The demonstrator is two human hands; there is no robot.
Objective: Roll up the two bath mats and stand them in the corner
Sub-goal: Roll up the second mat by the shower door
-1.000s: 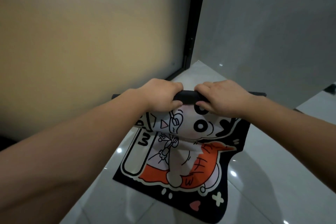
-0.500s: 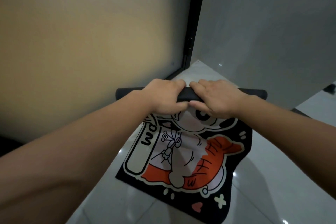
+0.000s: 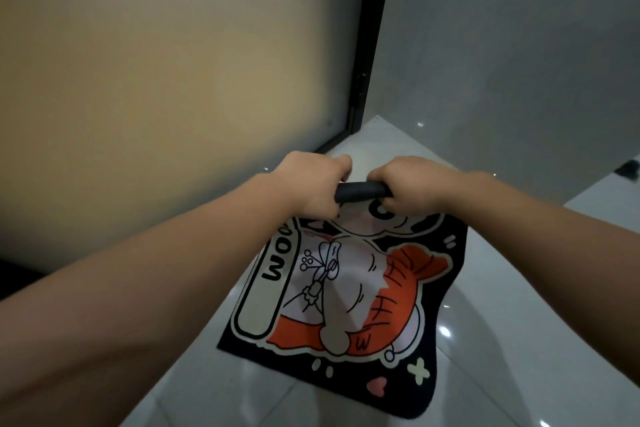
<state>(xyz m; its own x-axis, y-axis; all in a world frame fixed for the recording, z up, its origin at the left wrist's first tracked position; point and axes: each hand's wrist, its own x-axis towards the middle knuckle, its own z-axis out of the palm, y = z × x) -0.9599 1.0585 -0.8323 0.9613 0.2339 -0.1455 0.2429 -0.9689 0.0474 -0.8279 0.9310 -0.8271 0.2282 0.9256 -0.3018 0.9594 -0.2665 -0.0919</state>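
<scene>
One mat [image 3: 346, 288] is in view, black-edged with a cartoon print in orange and white, and two hands work it. Its far end is wound into a dark roll [image 3: 360, 191], held up off the floor [image 3: 502, 340]; the rest hangs down and forward from the roll, its near edge lying on the pale glossy tiles. The left hand [image 3: 308, 189] grips the roll's left part and the right hand [image 3: 408, 185] the right part, both sets of fingers clenched around the roll, the hands close together with a short stretch of roll bare between them. To the left stands one frosted panel [image 3: 156, 80], its black frame [image 3: 374, 45] running up at the corner, where it meets one grey wall [image 3: 519, 45]. The mat's left edge lies near the panel's foot. The corner itself, beyond the hands, shows bare tile, and open floor runs along the mat's right side and in front of its near edge.
</scene>
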